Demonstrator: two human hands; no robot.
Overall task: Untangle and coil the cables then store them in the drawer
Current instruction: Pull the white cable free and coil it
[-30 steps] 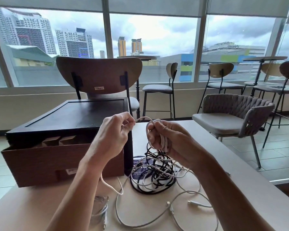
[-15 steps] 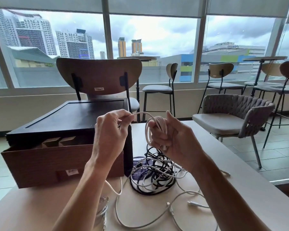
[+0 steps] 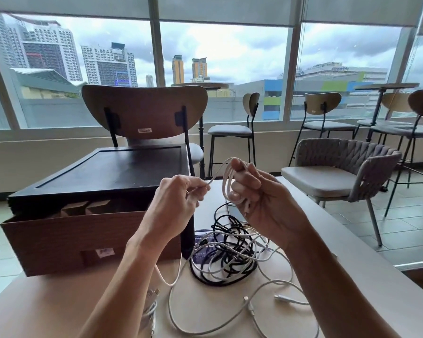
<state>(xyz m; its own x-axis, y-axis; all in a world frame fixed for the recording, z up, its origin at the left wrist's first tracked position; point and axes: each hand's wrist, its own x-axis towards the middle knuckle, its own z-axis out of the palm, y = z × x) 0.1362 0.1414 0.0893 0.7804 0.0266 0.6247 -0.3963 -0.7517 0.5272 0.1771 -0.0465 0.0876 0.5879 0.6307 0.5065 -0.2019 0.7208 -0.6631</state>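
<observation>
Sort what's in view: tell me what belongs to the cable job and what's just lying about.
Job:
white cable, looped in the right hand and pinched by the left hand
tangled cables
open drawer

Lying about:
blue printed sheet under the tangle
wooden chair
woven chair

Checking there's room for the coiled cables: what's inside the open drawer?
Only the tops of brown dividers show inside the drawer. Its floor and any contents are hidden behind its front panel and under the black cabinet top.
</observation>
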